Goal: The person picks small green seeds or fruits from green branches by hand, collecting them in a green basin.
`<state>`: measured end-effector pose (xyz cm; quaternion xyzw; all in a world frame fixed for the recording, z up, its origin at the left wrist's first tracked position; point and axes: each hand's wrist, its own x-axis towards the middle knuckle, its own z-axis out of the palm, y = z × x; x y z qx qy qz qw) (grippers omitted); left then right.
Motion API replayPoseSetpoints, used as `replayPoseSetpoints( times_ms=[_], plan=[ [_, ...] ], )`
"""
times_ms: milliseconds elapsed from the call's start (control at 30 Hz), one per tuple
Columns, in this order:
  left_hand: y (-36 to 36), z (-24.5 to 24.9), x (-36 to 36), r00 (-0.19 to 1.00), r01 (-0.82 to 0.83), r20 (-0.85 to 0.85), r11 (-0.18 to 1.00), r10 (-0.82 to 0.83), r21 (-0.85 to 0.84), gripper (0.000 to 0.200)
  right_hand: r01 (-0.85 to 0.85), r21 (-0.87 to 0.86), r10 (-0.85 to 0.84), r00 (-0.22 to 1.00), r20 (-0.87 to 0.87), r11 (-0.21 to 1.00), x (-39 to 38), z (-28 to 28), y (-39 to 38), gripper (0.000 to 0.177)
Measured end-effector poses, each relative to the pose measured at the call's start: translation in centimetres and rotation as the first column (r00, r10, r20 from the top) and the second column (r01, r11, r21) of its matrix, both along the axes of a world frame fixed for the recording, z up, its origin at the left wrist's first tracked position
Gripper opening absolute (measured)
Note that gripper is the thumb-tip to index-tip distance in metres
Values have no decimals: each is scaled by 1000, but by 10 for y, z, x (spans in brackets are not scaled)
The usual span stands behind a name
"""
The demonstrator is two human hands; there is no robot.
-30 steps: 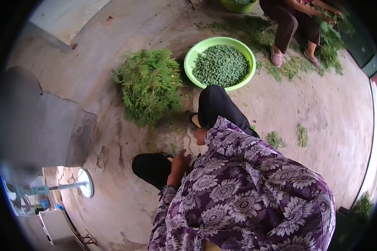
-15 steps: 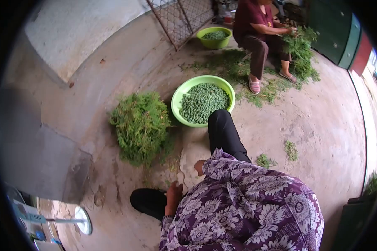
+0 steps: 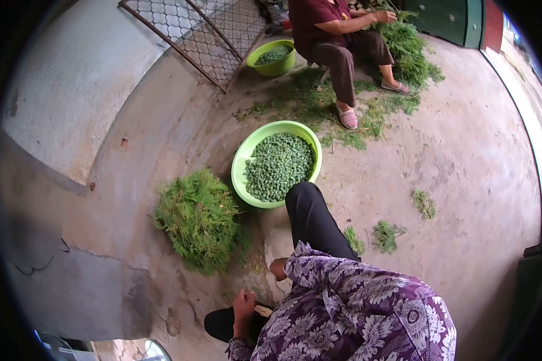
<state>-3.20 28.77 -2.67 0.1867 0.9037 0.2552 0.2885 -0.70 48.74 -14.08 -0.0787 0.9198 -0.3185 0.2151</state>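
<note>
My left hand [image 3: 244, 305] is above my left knee, its fingers curled closed; whether anything small is inside cannot be made out. My right hand [image 3: 278, 269] shows only partly beyond the patterned purple sleeve [image 3: 316, 265], beside my right leg, with its fingers hidden. Ahead of my hands lies a heap of feathery green sprigs [image 3: 197, 219]. Just beyond my right knee stands a light green basin [image 3: 239, 177] holding many small green berries or cones [image 3: 280, 165].
Another person [image 3: 337, 48] sits at the back, hands on a pile of green branches [image 3: 406, 54]. Near them stands a second green basin [image 3: 274, 67]. A metal lattice gate [image 3: 208, 45] leans by the wall. Small sprigs [image 3: 386, 236] lie scattered on the concrete floor [image 3: 457, 174].
My view has shifted, so the basin and heap appear lower. My left hand appears slightly raised from the knee. The other person's hands remain at the branches.
</note>
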Motion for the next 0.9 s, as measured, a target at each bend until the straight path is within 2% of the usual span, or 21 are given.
replayPoseSetpoints(
  times_ms=[67,100,133,167,200,267,367,400,433,467,533,567,600,667,700,733,767,800,867,900],
  plan=[
    [10,3,-8,922,154,-371,985,-114,79,42,29,-27,-29,999,-25,999,-3,1,-2,24],
    [24,15,-5,916,168,-381,983,-129,71,42,0,-41,0,1000,3,999,-7,2,-2,26],
    [45,35,4,950,135,-293,988,-106,80,42,12,-47,-13,1000,-6,999,-11,5,-3,26],
    [59,45,10,976,100,-202,991,-81,86,42,-50,-5,50,999,-7,999,-13,11,-5,26],
    [64,37,8,974,112,-209,990,-93,80,42,-112,37,112,994,-3,993,-14,18,-5,26],
    [68,15,1,981,130,-162,981,-106,146,41,-92,37,94,993,-66,995,-13,23,-5,24],
    [89,43,6,985,141,-120,978,-123,156,41,72,-21,-73,995,-70,997,-13,12,-14,25],
    [93,48,4,987,138,-103,974,-121,180,41,75,-21,-76,995,-69,997,-22,-6,-14,25],
    [96,58,1,979,188,-109,969,-172,160,40,-125,-170,104,986,-127,977,-37,-36,-11,26],
    [99,63,1,995,94,-37,967,-88,235,38,-321,-299,266,941,-209,898,-44,-53,-8,28],
    [101,72,-9,997,58,18,935,-69,350,36,-284,-300,229,952,-206,911,-35,-48,-4,28],
    [103,75,-11,991,-58,137,906,1,420,34,-252,-300,195,959,-206,920,-30,-45,1,28],
    [110,84,-12,985,-97,170,890,22,446,34,-237,-294,185,963,-195,926,-34,-68,3,28],
    [118,87,-20,944,-218,327,803,30,555,36,-353,-604,164,924,-345,715,-49,-134,7,26],
    [123,87,-22,920,-249,392,738,-23,628,40,-333,-599,153,931,-332,728,-35,-115,15,26],
    [129,84,-25,915,-243,402,733,-45,636,40,-199,-372,108,962,-251,906,-14,-73,22,25],
    [134,79,-30,861,-320,501,671,-89,669,43,-59,-100,40,983,-181,993,5,-28,29,25],
    [139,73,-36,795,-402,591,607,-141,686,45,-42,-85,27,985,-169,996,20,4,38,25],
    [139,50,-49,749,-410,628,598,-210,689,47,149,-85,-148,989,12,985,41,45,51,26],
    [135,37,-53,702,-465,680,588,-211,662,47,159,81,-167,980,108,984,35,26,44,26]
  ],
)
